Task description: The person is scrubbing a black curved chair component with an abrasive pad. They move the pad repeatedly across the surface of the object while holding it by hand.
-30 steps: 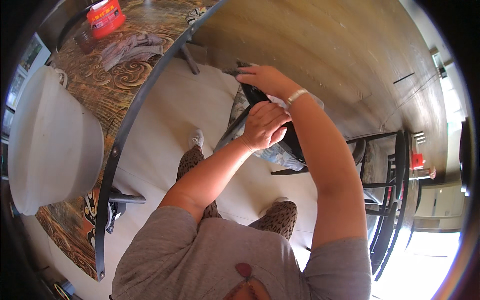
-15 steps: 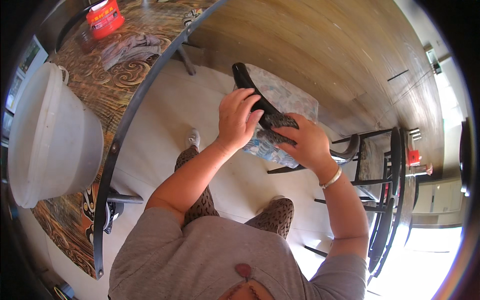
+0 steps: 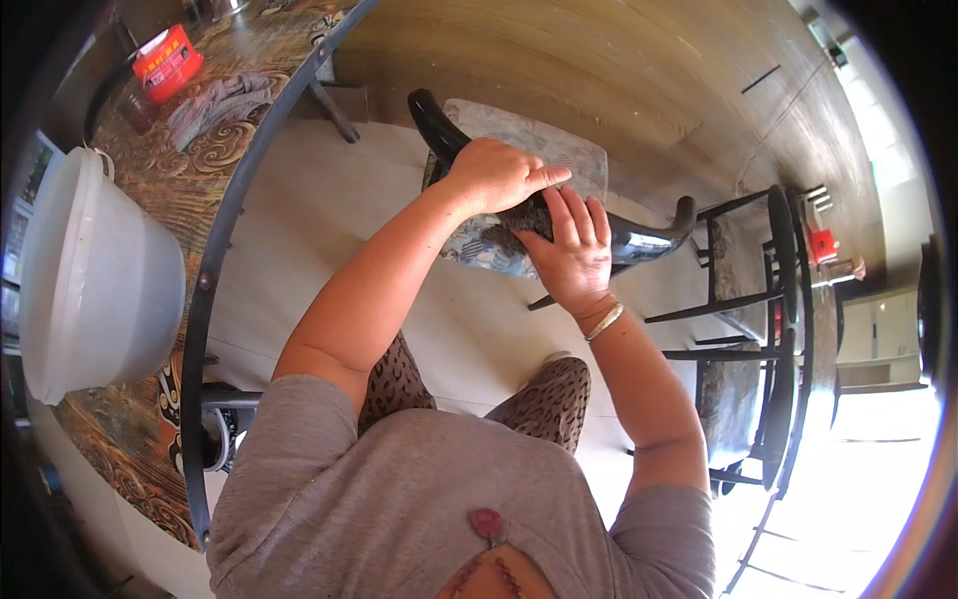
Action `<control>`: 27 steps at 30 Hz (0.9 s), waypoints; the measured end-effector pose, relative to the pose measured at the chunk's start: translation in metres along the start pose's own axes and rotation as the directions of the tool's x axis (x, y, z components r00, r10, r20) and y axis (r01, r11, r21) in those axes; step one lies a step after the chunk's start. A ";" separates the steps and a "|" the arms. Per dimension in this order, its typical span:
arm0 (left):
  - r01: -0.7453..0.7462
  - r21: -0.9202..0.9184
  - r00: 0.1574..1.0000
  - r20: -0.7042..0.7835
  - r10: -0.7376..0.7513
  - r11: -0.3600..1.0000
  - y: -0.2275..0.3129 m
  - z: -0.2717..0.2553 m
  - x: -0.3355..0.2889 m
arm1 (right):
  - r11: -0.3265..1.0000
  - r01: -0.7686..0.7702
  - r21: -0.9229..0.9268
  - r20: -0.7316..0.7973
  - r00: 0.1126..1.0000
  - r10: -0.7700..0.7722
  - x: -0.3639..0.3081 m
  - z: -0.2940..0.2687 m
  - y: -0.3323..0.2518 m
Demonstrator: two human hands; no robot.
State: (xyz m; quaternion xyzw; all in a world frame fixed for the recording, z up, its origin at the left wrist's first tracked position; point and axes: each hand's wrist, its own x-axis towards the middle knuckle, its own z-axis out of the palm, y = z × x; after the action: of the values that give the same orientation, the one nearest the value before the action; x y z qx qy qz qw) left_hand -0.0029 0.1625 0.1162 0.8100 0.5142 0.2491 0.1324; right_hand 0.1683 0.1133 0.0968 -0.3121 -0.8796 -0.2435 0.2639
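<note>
A black chair with a curved top rail point(image 3: 644, 243) stands in front of me, its seat covered in a pale patterned cloth point(image 3: 574, 150). My left hand point(image 3: 496, 175) is closed over the left part of the rail, with its thumb pointing right; its other fingers are largely hidden. Close beside it, my right hand point(image 3: 571, 245) holds a dark grey fuzzy cloth point(image 3: 521, 222) against the rail near its middle. The fingers lie over the far side and the thumb is toward me. Part of the cloth is hidden behind both hands.
On the left, a patterned wooden table point(image 3: 235, 150) with a dark metal edge bears a large white bucket point(image 3: 130, 290), a red container point(image 3: 168, 65) and a crumpled cloth point(image 3: 220, 105). A wood-grain tabletop point(image 3: 619, 60) lies beyond the chair. More black chairs point(image 3: 783, 260) stand at right.
My left hand has turned over and come closer to my right hand on the rail. The right hand with the cloth has shifted left in view. The whole view has swung slightly.
</note>
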 end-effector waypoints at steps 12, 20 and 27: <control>-0.207 0.266 0.915 -0.288 0.283 0.941 0.050 0.033 0.002 | 0.778 -0.625 0.061 -0.138 0.767 0.627 -0.140 -0.036 0.091; -0.237 0.375 0.742 -0.526 0.416 0.896 0.062 0.056 0.015 | 0.434 -0.634 0.640 -0.097 0.494 0.864 -0.114 -0.034 0.085; -0.374 0.315 0.744 -0.460 0.485 0.872 0.014 0.008 -0.025 | 0.078 -0.711 0.699 0.103 0.207 0.973 -0.147 -0.056 0.096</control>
State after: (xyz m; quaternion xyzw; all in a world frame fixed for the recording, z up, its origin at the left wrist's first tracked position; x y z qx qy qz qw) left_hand 0.0034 0.1343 0.1094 0.8164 0.3512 0.4307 -0.1575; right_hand 0.3482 0.0842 0.0733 -0.6101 -0.4606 0.2082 0.6101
